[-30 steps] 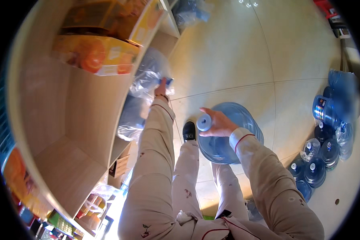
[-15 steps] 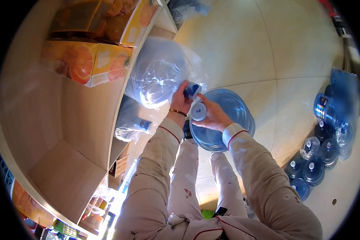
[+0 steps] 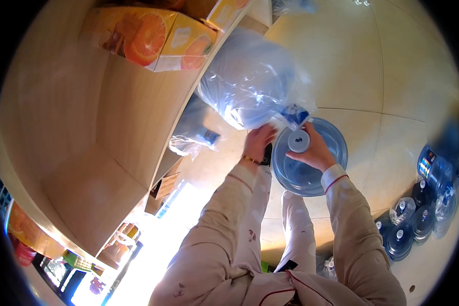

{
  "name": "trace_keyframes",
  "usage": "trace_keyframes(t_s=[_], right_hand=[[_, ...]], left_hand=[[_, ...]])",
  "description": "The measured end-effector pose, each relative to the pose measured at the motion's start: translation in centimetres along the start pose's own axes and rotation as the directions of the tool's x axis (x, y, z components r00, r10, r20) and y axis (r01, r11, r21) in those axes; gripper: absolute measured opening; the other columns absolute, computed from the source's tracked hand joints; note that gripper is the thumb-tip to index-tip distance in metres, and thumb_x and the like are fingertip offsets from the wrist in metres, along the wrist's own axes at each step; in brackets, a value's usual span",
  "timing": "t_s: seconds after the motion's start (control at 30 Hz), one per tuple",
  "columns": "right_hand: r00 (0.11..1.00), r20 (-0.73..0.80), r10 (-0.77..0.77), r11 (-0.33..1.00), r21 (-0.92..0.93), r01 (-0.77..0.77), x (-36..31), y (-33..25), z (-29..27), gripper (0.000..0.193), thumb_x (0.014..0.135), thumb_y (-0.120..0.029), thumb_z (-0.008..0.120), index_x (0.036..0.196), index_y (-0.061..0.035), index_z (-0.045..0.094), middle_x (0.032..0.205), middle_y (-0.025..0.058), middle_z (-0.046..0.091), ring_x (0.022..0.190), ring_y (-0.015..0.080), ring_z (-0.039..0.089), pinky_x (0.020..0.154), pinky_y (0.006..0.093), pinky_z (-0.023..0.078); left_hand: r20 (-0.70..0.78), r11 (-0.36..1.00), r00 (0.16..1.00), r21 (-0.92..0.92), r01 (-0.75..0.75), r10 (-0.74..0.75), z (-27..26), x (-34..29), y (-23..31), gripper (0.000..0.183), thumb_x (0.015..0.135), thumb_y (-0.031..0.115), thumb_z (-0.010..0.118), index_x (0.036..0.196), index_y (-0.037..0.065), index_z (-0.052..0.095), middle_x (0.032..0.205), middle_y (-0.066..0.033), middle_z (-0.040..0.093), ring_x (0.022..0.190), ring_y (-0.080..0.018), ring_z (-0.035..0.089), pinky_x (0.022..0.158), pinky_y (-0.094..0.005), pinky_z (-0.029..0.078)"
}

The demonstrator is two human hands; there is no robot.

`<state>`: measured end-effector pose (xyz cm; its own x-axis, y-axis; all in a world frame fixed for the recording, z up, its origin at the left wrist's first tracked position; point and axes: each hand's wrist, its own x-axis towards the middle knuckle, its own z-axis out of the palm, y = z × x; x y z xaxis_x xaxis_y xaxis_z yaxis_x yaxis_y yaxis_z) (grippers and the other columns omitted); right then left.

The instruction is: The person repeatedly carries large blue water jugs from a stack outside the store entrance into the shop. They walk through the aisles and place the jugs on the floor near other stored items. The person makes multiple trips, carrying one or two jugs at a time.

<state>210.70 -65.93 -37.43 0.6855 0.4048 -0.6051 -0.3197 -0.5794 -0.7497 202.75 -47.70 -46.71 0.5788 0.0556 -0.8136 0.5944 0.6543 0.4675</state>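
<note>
A right hand [image 3: 313,148] grips the capped neck of an upright blue water jug [image 3: 311,177] in front of the person's legs [image 3: 297,229]. The left hand [image 3: 261,138], fingers bent, is at the lower edge of a plastic-wrapped jug [image 3: 250,76] beside a wooden shelf [image 3: 122,109]; whether it grasps the plastic is unclear.

1. Left hand [image 3: 260,142], right hand [image 3: 316,152]: two hands.
2. Blue jug [image 3: 309,179], in the middle: one.
3. Bagged jugs [image 3: 247,76], left side: two.
4. White-capped jugs [image 3: 399,246], far right: at least five; others there too blurred to count from here.
5. Orange-printed boxes [image 3: 145,41], upper left: at least two.
6. Wristband [image 3: 250,160]: one.
7. Shoe [image 3: 266,154]: one showing.
</note>
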Motion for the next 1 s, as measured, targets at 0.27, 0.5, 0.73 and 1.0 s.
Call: trace_keyframes(t_s=[0.27,0.5,0.73,1.0], right_hand=[[1.0,0.022,0.009,1.0,0.018,-0.009,-0.9,1.6,0.4,0.077,0.058,-0.017,0.084,0.123,-0.009,0.043,0.108,0.0121,0.061,0.101,0.0297,0.059,0.086,0.0364,0.047],[0.997,-0.062,0.047,0.999,0.0,-0.047,-8.9,5.2,-2.9,0.075,0.056,-0.018,0.086,0.119,-0.0091,0.046,0.102,0.0139,0.063,0.098,0.033,0.061,0.082,0.0376,0.05],[0.992,-0.125,0.036,0.965,-0.253,-0.067,-17.8,1.6,-6.0,0.077,0.052,-0.024,0.087,0.117,-0.0056,0.049,0.098,0.0163,0.063,0.097,0.0342,0.061,0.081,0.0399,0.049],[0.956,-0.058,0.286,0.834,-0.477,-0.278,-30.5,1.2,-14.9,0.086,0.045,-0.035,0.089,0.116,-0.003,0.053,0.105,0.0179,0.063,0.099,0.0328,0.06,0.085,0.0387,0.049]], left_hand=[[-0.809,0.974,0.582,-0.065,-0.219,0.077,-19.7,3.3,-3.0,0.071,0.072,0.043,0.073,0.132,0.021,0.042,0.112,-0.0026,0.055,0.111,-0.0224,0.045,0.082,-0.0492,0.04],[-0.406,0.838,0.836,0.534,-0.109,0.368,-24.1,5.4,-6.0,0.053,0.069,0.026,0.077,0.116,0.014,0.055,0.108,-0.0018,0.062,0.099,-0.0255,0.058,0.079,-0.0485,0.046],[-0.548,0.955,0.834,-0.276,-0.111,-0.061,-5.3,-9.5,-9.5,0.026,0.074,0.017,0.07,0.096,0.011,0.057,0.086,-0.0048,0.058,0.078,-0.02,0.06,0.063,-0.0344,0.055],[0.019,0.701,0.882,-0.6,0.386,-0.47,-0.9,-23.4,-0.1,0.019,0.078,0.024,0.066,0.09,0.013,0.056,0.08,-0.0083,0.058,0.073,-0.0243,0.059,0.051,-0.0319,0.046]])
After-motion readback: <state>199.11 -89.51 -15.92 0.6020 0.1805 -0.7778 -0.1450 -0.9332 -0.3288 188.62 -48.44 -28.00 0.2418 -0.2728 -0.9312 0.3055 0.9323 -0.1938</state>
